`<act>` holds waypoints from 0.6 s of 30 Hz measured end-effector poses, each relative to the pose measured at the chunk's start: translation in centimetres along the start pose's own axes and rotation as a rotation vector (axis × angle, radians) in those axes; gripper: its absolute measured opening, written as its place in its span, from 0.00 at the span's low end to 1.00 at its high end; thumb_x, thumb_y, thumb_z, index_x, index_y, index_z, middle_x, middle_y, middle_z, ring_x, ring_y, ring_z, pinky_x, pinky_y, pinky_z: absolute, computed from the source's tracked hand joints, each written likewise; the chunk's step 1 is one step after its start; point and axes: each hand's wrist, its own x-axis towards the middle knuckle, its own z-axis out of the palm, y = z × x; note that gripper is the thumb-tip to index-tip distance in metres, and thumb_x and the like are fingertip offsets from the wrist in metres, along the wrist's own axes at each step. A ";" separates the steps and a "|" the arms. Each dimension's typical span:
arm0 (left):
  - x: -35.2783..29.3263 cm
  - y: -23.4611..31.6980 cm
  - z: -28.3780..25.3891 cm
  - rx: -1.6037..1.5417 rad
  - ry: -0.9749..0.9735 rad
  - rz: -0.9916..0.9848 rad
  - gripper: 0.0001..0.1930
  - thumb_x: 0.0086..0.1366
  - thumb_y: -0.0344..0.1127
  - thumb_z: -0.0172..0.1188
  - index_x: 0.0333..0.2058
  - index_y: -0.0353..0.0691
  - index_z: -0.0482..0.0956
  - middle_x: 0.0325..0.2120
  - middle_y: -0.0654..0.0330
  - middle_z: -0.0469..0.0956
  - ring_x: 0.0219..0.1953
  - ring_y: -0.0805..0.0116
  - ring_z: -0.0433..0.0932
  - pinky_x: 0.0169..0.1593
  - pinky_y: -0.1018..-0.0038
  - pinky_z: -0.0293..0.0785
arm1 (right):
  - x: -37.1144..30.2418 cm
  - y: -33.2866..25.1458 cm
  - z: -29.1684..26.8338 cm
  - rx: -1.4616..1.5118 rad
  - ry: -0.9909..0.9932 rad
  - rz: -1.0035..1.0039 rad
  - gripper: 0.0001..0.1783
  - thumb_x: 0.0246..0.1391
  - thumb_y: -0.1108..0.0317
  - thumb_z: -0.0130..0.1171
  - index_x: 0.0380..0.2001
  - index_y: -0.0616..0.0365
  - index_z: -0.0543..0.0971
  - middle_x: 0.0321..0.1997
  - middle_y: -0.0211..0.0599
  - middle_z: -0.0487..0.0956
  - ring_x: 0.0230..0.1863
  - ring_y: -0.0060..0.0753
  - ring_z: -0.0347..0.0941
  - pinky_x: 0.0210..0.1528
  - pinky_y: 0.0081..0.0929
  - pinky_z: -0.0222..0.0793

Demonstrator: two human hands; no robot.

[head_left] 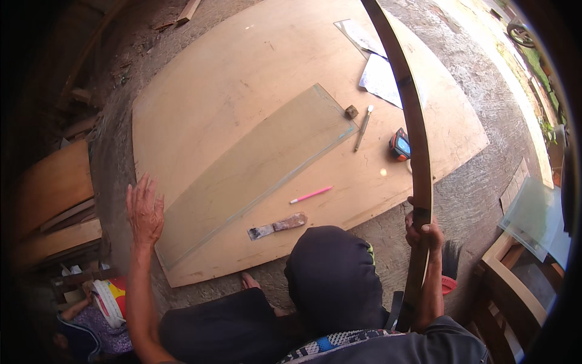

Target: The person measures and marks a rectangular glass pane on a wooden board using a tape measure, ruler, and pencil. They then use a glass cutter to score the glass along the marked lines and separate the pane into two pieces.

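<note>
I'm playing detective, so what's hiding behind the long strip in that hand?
Poking out behind the long strip are a white sheet, a black-and-orange tape measure and the wooden board. Whatever is directly behind the strip is covered and can't be seen.

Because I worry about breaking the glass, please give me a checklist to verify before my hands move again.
1. Right hand grips the long strip: ok.
2. Left hand free: ok, open with nothing in it.
3. Glass sheet lying on the wooden board: ok.
4. Glass edges free of objects: not ok, a small brown block sits at its far end.
5. Tools kept off the board: not ok, the pink pencil, scraper and tape measure lie there.
6. Glass without small chips: cannot tell at this size.
</note>
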 end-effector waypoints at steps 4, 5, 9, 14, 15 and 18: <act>2.1 -0.6 0.0 -0.043 0.014 -0.023 0.20 0.71 0.41 0.54 0.58 0.42 0.75 0.64 0.55 0.69 0.65 0.56 0.68 0.73 0.53 0.51 | 0.8 1.1 1.8 -0.043 -0.107 0.079 0.50 0.43 0.61 0.66 0.68 0.69 0.58 0.33 0.46 0.76 0.15 0.24 0.67 0.12 0.23 0.66; 2.6 -0.6 0.5 -0.068 0.033 -0.036 0.20 0.71 0.41 0.53 0.58 0.40 0.75 0.64 0.54 0.68 0.66 0.56 0.66 0.74 0.54 0.50 | 0.5 1.4 2.3 -0.049 -0.121 0.080 0.50 0.43 0.60 0.66 0.68 0.69 0.59 0.32 0.45 0.76 0.15 0.24 0.67 0.12 0.23 0.67; 4.5 -1.0 2.5 -0.035 -0.126 -0.098 0.20 0.73 0.45 0.51 0.57 0.43 0.77 0.65 0.56 0.68 0.66 0.60 0.66 0.74 0.56 0.50 | -1.8 2.6 3.9 -0.222 -0.110 0.137 0.42 0.42 0.60 0.65 0.61 0.68 0.67 0.27 0.37 0.75 0.16 0.23 0.69 0.15 0.21 0.66; 6.4 -3.3 4.1 -0.112 -0.292 -0.273 0.19 0.72 0.46 0.50 0.53 0.43 0.80 0.60 0.57 0.72 0.63 0.58 0.70 0.70 0.56 0.56 | -2.0 4.6 6.0 -0.607 -0.132 0.127 0.26 0.45 0.59 0.61 0.46 0.64 0.79 0.34 0.29 0.79 0.31 0.21 0.76 0.34 0.19 0.70; 6.6 -4.0 4.4 -0.158 -0.313 -0.311 0.19 0.72 0.45 0.50 0.52 0.43 0.80 0.58 0.57 0.74 0.61 0.57 0.71 0.69 0.56 0.58 | -1.7 5.1 6.7 -0.637 -0.168 0.062 0.28 0.47 0.60 0.62 0.49 0.66 0.78 0.37 0.30 0.80 0.36 0.22 0.76 0.40 0.20 0.71; 6.3 -6.1 5.7 -0.320 -0.158 -0.371 0.19 0.71 0.44 0.49 0.50 0.40 0.81 0.54 0.55 0.77 0.56 0.53 0.75 0.63 0.55 0.66 | -0.8 6.2 9.0 -0.887 -0.132 -0.004 0.27 0.54 0.62 0.61 0.55 0.66 0.77 0.43 0.29 0.82 0.45 0.21 0.76 0.50 0.22 0.71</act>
